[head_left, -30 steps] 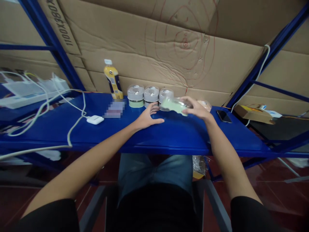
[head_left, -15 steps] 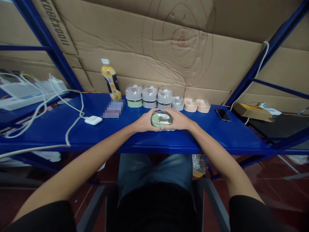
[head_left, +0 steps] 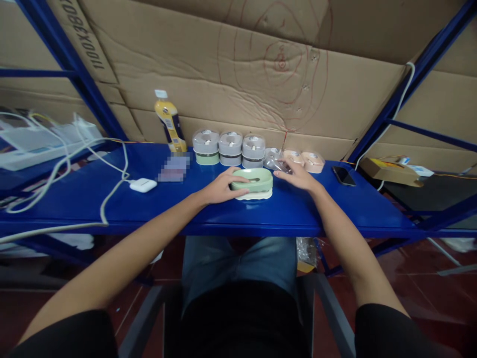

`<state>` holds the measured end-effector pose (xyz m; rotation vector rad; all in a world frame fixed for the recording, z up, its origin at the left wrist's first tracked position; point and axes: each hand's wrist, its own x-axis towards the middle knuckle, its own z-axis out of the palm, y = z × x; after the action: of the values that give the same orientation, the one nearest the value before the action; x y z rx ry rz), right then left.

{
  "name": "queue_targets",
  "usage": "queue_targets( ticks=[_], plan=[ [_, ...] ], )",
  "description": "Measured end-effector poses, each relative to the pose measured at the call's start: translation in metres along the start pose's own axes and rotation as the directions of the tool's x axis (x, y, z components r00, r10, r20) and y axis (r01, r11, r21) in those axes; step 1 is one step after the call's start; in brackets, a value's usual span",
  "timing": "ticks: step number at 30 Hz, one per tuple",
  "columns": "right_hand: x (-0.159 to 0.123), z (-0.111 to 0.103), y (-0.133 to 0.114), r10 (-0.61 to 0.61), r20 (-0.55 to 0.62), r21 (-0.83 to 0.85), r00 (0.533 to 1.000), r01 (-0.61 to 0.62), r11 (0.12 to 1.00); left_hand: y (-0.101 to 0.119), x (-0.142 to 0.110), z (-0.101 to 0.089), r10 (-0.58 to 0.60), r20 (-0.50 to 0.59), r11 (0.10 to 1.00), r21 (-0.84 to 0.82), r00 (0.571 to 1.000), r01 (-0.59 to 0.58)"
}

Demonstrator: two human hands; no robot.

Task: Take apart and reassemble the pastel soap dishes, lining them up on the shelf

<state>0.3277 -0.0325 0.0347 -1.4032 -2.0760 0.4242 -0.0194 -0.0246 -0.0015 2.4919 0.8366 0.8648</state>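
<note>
A green oval box [head_left: 263, 185] with no lid stands near the front of the blue table, on a pale wavy-edged piece [head_left: 253, 196]. My left hand [head_left: 222, 187] grips the box's left end, its thumb along the near side and its fingers over the top. To the right of the box, my right hand [head_left: 299, 176] holds a clear plastic lid [head_left: 283, 168], tilted between thumb and fingers. Part of a single grey box [head_left: 271, 154] shows behind that lid. Inside the green box lies something small that I cannot make out.
Stacked lidded boxes [head_left: 231, 144] and two peach boxes [head_left: 312, 161] line the cardboard wall. A yellow bottle [head_left: 171, 124], white earphone case [head_left: 143, 185] and cables [head_left: 108, 199] are on the left. The phone [head_left: 343, 176] and an open carton [head_left: 391, 172] are on the right.
The clear lid has come off the green box and moved right in my right hand. My left hand has stayed on the box, which is now uncovered.
</note>
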Motion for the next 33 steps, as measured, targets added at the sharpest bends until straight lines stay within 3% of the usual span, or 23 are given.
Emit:
queue_targets(
  ticks=[5, 10, 14, 20, 25, 28, 31, 33],
  plan=[
    [0.004, -0.009, 0.011, 0.012, 0.095, -0.021, 0.995, -0.011, 1.000, -0.023, -0.002, -0.022, -0.120, -0.121, 0.992, 0.015, 0.985, 0.122],
    [0.006, -0.010, 0.020, 0.003, 0.195, -0.055, 0.981, 0.007, 0.998, -0.051, -0.015, -0.043, -0.227, -0.137, 0.962, 0.120, 0.964, 0.244],
    [0.005, -0.007, 0.020, 0.000, 0.237, -0.045, 0.972, 0.011, 0.999, -0.062, -0.019, -0.047, -0.312, -0.126, 0.931, 0.159, 0.942, 0.330],
    [0.006, -0.006, 0.021, -0.001, 0.246, -0.005, 0.969, 0.002, 1.000, -0.065, -0.015, -0.042, -0.275, -0.133, 0.943, 0.159, 0.952, 0.294],
    [0.007, -0.005, 0.019, 0.039, 0.199, -0.008, 0.979, -0.039, 0.999, -0.055, -0.016, -0.041, -0.257, -0.229, 0.951, 0.111, 0.939, 0.287],
    [0.007, -0.006, 0.017, 0.015, 0.074, 0.018, 0.997, -0.017, 1.000, -0.034, -0.013, -0.036, -0.162, -0.291, 0.981, 0.054, 0.943, 0.185],
    [0.006, -0.007, 0.012, -0.047, -0.106, 0.094, 0.993, 0.057, 0.994, -0.008, -0.008, -0.022, -0.062, -0.201, 0.997, 0.023, 0.978, 0.068],
    [0.005, -0.007, 0.006, -0.111, -0.162, 0.141, 0.980, 0.135, 0.981, 0.007, -0.003, -0.009, -0.036, -0.117, 0.999, 0.007, 0.992, 0.038]
  ],
)
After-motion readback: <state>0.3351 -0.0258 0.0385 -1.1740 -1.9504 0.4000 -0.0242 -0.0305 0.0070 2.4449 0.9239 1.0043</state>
